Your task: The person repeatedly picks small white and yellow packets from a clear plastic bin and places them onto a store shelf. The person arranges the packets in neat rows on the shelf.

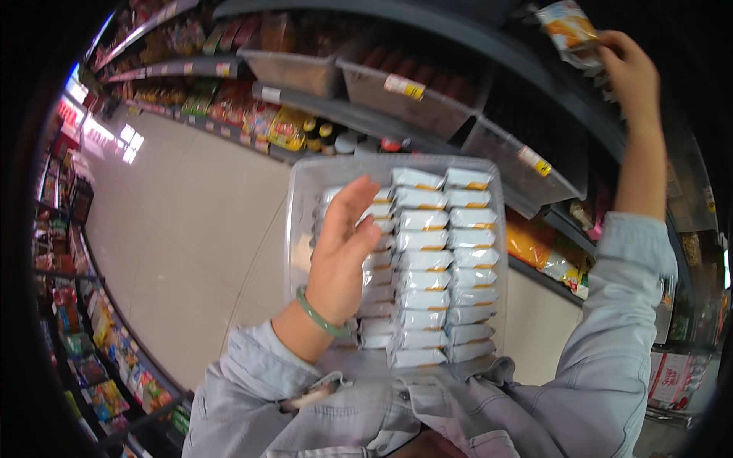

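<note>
A clear plastic bin (298, 172) stands before my chest, lined with columns of small white-and-orange wrapped snack packets (421, 260). Over the bin's left part hovers my left hand (341, 252), its thumb and fingers apart and nothing in them; a green bangle (320, 315) circles that wrist. My right hand (633, 71) reaches far to the upper right, at the dark upper shelf. Between its thumb and fingers is a white-and-orange packet (570, 31) like those in the bin. What supports the bin from below is hidden.
Clear shelf bins (412, 97) with price tags stick out from the grey shelving (366, 11) ahead. Bagged goods (286, 129) and bottles line the lower shelf. Another stocked shelf (103, 395) runs along the left, across a tiled floor (189, 229). A red-and-white carton (676, 378) sits at right.
</note>
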`<state>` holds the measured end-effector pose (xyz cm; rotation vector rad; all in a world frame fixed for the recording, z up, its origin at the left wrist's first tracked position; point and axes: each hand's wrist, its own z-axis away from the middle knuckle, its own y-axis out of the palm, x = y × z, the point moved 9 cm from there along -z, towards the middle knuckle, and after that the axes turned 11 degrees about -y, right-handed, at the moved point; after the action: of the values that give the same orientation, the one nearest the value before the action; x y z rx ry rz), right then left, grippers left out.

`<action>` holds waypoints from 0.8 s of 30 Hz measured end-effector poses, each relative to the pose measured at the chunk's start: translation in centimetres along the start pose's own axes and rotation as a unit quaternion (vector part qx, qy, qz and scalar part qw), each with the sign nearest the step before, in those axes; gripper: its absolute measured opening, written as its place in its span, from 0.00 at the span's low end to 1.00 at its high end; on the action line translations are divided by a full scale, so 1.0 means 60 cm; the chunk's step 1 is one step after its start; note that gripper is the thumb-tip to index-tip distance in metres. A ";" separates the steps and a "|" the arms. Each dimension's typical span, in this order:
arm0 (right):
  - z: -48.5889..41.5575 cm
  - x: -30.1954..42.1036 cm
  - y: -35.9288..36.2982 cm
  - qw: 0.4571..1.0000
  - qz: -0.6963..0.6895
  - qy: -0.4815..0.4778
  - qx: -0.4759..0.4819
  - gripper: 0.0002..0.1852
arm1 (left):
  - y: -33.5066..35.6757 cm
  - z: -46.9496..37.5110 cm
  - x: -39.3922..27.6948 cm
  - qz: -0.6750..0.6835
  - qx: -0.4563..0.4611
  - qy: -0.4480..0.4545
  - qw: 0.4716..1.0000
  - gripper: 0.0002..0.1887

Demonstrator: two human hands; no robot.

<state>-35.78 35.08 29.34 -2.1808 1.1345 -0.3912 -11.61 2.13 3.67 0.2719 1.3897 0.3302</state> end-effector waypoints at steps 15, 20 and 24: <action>0.309 0.606 0.048 0.805 -0.456 -0.303 0.228 0.10 | -0.086 -0.001 0.004 0.080 -0.103 -0.041 0.991 0.26; 0.394 0.663 0.051 0.777 -0.409 -0.421 0.229 0.07 | -0.090 0.034 0.020 0.056 -0.021 -0.070 0.996 0.26; 0.426 0.662 0.058 0.724 -0.411 -0.465 0.300 0.08 | -0.046 0.092 0.040 -0.133 0.146 -0.081 0.977 0.25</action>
<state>-1.40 11.67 6.65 -1.7283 -0.5105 0.0387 -5.63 0.55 1.34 0.3412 1.2913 -0.1192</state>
